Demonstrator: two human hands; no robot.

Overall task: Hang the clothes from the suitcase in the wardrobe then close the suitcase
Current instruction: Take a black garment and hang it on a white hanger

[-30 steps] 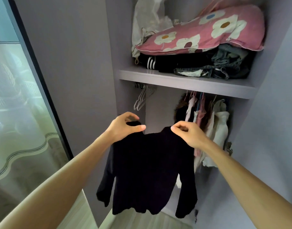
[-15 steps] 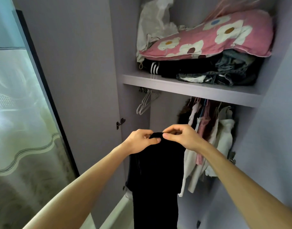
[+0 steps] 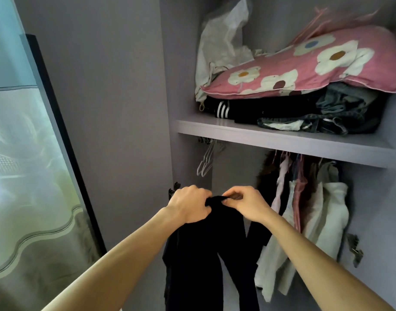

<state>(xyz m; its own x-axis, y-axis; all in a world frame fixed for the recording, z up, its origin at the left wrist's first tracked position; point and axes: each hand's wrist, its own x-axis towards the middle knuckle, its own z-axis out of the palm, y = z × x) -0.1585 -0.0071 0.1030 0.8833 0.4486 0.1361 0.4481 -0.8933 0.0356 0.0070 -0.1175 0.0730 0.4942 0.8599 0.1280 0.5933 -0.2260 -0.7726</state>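
Black garment (image 3: 211, 248), lower centre of frame, is being pinched at its top by left hand (image 3: 190, 206) and right hand (image 3: 246, 204), fingers closed on fabric. Empty hangers (image 3: 206, 161) above left: one should be taken while one hand's grip is being kept.

Both hands met at the top of a black garment (image 3: 215, 254), the left hand (image 3: 190, 205) and right hand (image 3: 244, 204) pinching its upper edge while it hung folded before the open wardrobe (image 3: 282, 142). Empty hangers (image 3: 207, 160) hung beneath the shelf, near pale hanging clothes (image 3: 309, 212).
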